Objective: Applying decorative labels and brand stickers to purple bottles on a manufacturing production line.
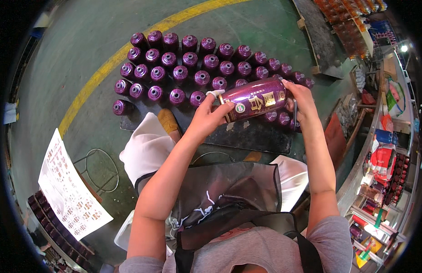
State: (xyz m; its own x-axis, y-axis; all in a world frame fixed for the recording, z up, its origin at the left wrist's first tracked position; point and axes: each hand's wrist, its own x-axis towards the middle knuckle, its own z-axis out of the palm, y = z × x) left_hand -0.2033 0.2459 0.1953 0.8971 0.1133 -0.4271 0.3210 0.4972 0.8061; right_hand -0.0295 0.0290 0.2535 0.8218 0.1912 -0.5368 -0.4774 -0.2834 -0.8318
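A glossy purple bottle (256, 98) with gold lettering and a small round pale sticker lies nearly sideways between my hands. My left hand (205, 117) grips its left end, the thumb resting on the printed side. Something small and white (215, 93), perhaps a cloth or a finger cover, shows at that hand's fingertips. Around the right end of the bottle my right hand (302, 100) is closed, with part of its fingers hidden. Just beyond my hands stand rows of similar purple bottles (179, 73) with narrow necks upward.
The near bottles stand on a dark board (247, 136) on the green floor. A printed sheet (70, 191) stands at the left, near a wire ring (101, 169). Cluttered shelving (379, 191) lines the right side. A dark panel (321, 41) lies at the far right.
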